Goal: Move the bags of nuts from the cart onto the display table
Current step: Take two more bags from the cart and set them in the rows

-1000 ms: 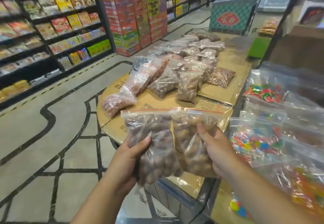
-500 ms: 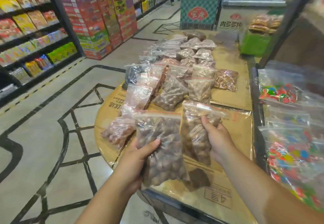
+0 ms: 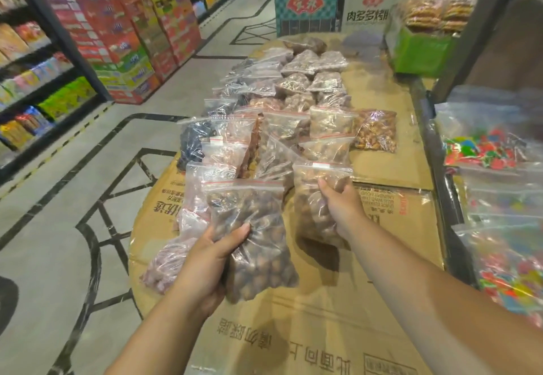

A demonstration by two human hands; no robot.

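Both bare arms reach forward, each hand closed around something.

The left hand [image 3: 210, 260] sits nearer and lower, palm turned inward, its thumb [image 3: 235, 235] pressed across the front of what it grips and the fingers wrapped out of sight behind. The right hand [image 3: 340, 204] stretches farther out, back of the hand up, wrist nearly straight, fingers [image 3: 326, 183] curled down over the top. The two forearms angle in from the near edge, well apart.

Two bare forearms in shot, no sleeves reaching into view on either one. The left hand [image 3: 205, 260] wears no ring, watch or glove, its thumbnail short and unpainted. The right hand [image 3: 340, 204] is just as bare, wrist uncovered.
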